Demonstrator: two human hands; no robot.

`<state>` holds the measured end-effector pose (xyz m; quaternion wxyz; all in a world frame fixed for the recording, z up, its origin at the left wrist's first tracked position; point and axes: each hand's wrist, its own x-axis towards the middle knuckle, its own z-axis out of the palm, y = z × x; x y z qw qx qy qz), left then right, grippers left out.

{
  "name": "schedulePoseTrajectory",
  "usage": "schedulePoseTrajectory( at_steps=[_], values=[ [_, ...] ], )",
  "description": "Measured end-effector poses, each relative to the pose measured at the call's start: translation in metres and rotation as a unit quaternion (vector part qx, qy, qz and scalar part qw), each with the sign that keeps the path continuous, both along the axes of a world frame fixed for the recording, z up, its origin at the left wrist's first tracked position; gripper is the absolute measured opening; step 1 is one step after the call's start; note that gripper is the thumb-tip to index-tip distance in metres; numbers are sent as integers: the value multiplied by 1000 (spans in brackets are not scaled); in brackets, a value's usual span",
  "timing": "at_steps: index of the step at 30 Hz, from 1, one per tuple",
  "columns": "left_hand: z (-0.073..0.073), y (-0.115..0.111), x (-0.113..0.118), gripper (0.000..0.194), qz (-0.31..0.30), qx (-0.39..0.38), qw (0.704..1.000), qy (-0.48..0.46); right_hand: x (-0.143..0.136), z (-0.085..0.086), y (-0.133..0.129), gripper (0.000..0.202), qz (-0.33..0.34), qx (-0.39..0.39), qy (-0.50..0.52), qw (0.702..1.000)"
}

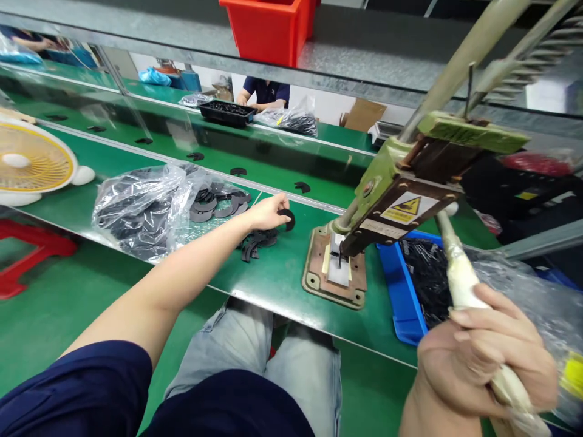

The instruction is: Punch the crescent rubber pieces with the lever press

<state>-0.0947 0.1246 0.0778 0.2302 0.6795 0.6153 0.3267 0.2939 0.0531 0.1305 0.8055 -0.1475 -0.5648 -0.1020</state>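
My left hand [269, 212] is closed on a black curved plastic piece [288, 220], held just above the green bench. Below it lies a small heap of similar black pieces [257, 243]. To its left, more black curved pieces [204, 203] spill from a clear plastic bag [141, 209]. My right hand [489, 352] is wrapped round the pale, wrapped lever handle [462, 273] of a green hand press [387, 176]. Under the press head, on its base plate [312, 282], sits a metal fixture [338, 270] with a small dark part, partly hidden by the head.
A blue bin [407, 315] of small black parts stands right of the press. Behind the bench, several black pieces [302, 187] lie spaced along a green strip. A fan [31, 158] is at left. A red bin [268, 30] sits on the shelf above. A co-worker [266, 91] sits opposite.
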Motion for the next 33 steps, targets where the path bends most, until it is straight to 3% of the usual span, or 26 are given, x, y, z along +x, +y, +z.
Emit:
schedulePoseTrajectory(
  at_steps=[3,6,9,12,15,17,21,24,28,33],
  values=[
    [-11,-17,34,24,-71,6,997,-13,2,-1,7,68,15,35,-9,999],
    [-17,-29,56,10,-102,-11,992,70,2,-1,7,66,17,28,-17,999],
    [-17,-32,61,17,-100,-48,981,161,-2,2,3,66,16,18,-24,999],
    [-13,-31,58,20,-96,-83,978,167,-6,4,-4,62,11,3,-26,1000],
    [-8,-30,57,9,-83,-84,989,89,-9,4,-12,54,8,-22,-28,999],
    [-6,-30,61,13,-72,-118,990,-10,-9,4,-15,50,10,-38,-36,999],
    [-9,-29,82,28,-54,-160,963,-211,-8,3,-20,46,11,-56,-54,997],
    [-17,-25,103,26,-64,-167,936,-303,-8,4,-22,45,12,-59,-55,997],
    [-24,-18,122,26,-74,-182,922,-333,-8,5,-25,43,16,-71,-67,995],
    [-27,-12,126,36,-85,-193,925,-314,-8,5,-28,42,12,-85,-73,994]
  ],
)
